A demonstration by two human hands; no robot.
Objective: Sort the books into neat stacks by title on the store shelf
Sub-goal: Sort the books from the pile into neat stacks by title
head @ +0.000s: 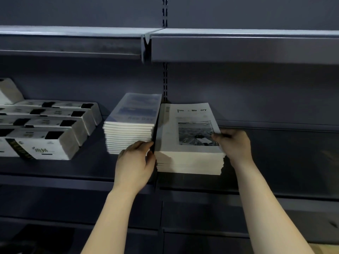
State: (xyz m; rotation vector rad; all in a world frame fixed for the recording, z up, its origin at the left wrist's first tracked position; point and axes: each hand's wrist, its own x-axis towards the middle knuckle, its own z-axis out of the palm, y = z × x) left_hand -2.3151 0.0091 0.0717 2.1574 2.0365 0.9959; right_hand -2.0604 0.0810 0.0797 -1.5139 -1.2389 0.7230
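Two stacks of books stand side by side on the dark store shelf (91,173). The left stack (131,125) has a blue-toned cover on top. The right stack (189,142) shows a white cover with a black-and-white photo and the title "Time & Memory". My left hand (136,162) presses against the left side of the right stack, in the gap between the two stacks. My right hand (233,145) grips the right edge of that stack, thumb on the top cover. The lower books in this stack sit slightly uneven at the right corner.
Several white boxed packs with black labels (45,129) lie in rows at the left of the same shelf. An upper shelf (238,46) overhangs the stacks. To the right of the books the shelf surface (284,162) is bare. A slotted upright (165,83) runs behind.
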